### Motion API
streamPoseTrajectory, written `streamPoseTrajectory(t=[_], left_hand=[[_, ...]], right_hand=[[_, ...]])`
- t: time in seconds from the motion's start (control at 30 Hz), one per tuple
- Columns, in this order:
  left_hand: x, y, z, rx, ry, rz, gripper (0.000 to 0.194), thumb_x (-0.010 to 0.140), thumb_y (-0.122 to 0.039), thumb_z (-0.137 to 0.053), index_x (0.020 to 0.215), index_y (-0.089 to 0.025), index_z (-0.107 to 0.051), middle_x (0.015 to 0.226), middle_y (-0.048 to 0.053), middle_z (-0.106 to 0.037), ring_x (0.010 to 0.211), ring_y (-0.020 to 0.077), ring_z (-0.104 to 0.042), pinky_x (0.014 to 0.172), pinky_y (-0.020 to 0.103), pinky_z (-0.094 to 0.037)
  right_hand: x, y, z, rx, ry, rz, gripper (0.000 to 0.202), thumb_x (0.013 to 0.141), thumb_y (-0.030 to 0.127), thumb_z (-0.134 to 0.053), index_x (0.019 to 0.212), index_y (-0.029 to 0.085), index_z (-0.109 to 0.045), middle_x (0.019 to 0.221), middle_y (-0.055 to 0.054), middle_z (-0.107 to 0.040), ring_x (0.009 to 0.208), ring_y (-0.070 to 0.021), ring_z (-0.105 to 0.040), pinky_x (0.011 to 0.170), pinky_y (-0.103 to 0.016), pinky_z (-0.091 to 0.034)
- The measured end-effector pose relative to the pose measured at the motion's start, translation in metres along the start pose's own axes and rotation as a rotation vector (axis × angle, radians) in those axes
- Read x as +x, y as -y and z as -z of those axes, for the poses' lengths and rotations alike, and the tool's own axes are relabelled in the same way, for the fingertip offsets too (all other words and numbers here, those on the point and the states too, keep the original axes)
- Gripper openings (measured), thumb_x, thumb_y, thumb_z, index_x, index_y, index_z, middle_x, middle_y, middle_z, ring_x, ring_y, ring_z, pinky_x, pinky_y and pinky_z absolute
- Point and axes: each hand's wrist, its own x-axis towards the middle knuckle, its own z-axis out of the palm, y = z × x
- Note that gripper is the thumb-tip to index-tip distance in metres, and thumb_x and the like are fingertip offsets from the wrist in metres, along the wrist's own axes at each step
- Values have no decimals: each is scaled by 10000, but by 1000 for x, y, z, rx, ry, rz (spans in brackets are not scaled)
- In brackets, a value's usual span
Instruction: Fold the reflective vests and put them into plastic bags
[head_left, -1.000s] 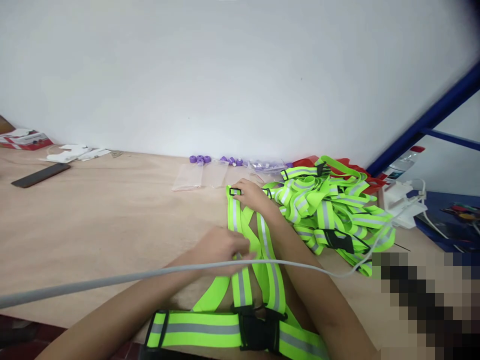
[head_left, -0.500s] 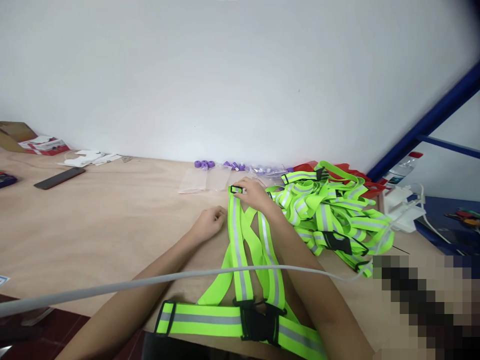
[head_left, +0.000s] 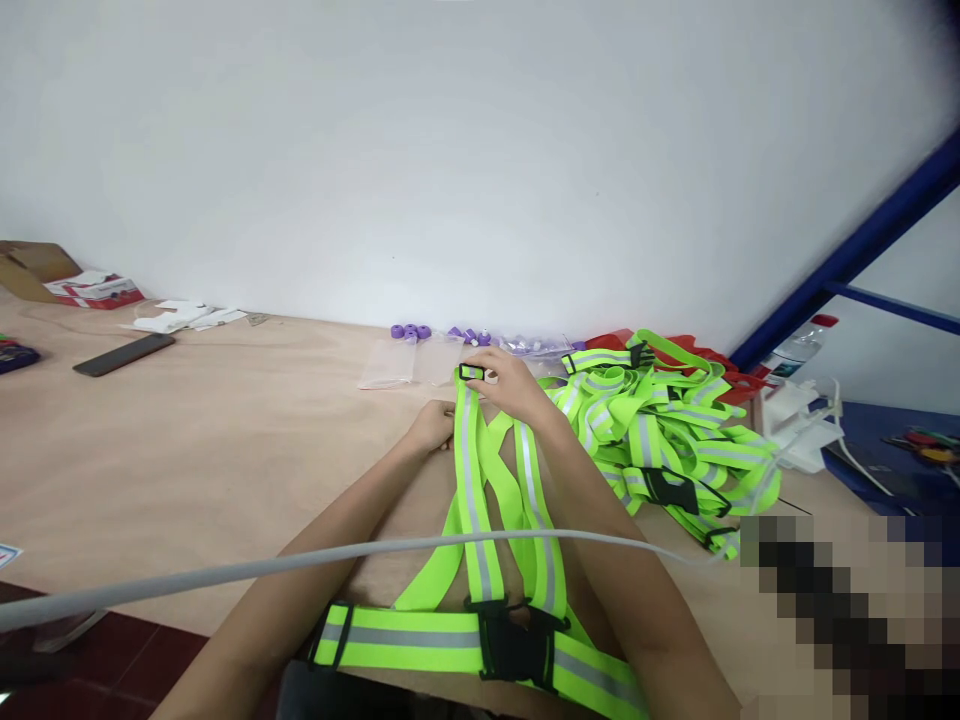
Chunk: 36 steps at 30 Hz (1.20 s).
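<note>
A neon-green reflective vest made of elastic straps (head_left: 474, 500) with grey stripes lies at the front of the table, its waist belt and black buckle (head_left: 517, 645) nearest me. My right hand (head_left: 511, 385) pinches the top of one shoulder strap beside a small black slider (head_left: 472, 372). Curled at the left edge of that same strap is my left hand (head_left: 432, 426); its fingertips are hidden, so what they hold cannot be made out. A pale cable (head_left: 360, 550) crosses in front of the vest and both forearms.
A tangled pile of similar vests (head_left: 652, 420) sits at the right, by a red bag (head_left: 675, 348) and a bottle (head_left: 802, 345). Clear plastic bags (head_left: 390, 362) and purple rolls (head_left: 409, 331) lie along the wall. At left are a phone (head_left: 124, 355) and a box (head_left: 94, 290).
My left hand has moved slightly up and right, its fingers closing in against the strap. My right hand stays at the slider, its grip shifted a little.
</note>
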Motion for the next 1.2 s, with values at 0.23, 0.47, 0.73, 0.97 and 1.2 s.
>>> streamPoseTrajectory(t=[0.23, 0.47, 0.73, 0.97, 1.2], left_hand=[[-1, 6, -1, -20, -40, 52, 331, 997, -349, -628, 1260, -149, -605, 1187, 95, -649, 974, 211, -673, 828, 399, -595], [-3, 7, -5, -22, -112, 7, 300, 1002, -350, -623, 1215, -140, -617, 1096, 75, -667, 870, 177, -677, 749, 345, -600], [-15, -1, -11, -3, -175, -139, 189, 961, -143, -524, 1133, -141, -603, 591, -53, -605, 391, 101, -554, 402, 181, -427], [-23, -14, 8, 44, -191, -152, 373, 938, -222, -507, 1297, -122, -493, 779, 43, -715, 483, 141, -659, 462, 213, -483], [-123, -50, 6, 386, -241, -495, 290, 965, -268, -506, 1234, -235, -610, 988, 47, -729, 792, 188, -684, 772, 298, -514]], right_hand=[[-1, -5, -6, -95, 84, -34, 301, 854, 101, -680, 1130, 205, -746, 1116, -69, -685, 1006, -216, -645, 921, -352, -489], [0, -7, -9, -118, 99, -32, 317, 860, 93, -682, 1154, 200, -735, 1124, -71, -683, 1010, -211, -647, 920, -346, -486], [-4, -5, -5, -159, 96, -42, 322, 870, 120, -689, 1177, 210, -724, 1139, -63, -684, 1035, -210, -646, 942, -336, -474], [-4, -5, -3, -212, 121, -58, 325, 879, 130, -692, 1195, 199, -719, 1164, -79, -679, 1054, -225, -650, 944, -338, -474], [-4, -9, -8, -230, 159, -90, 326, 897, 167, -686, 1218, 210, -712, 1194, -83, -669, 1091, -240, -640, 933, -332, -476]])
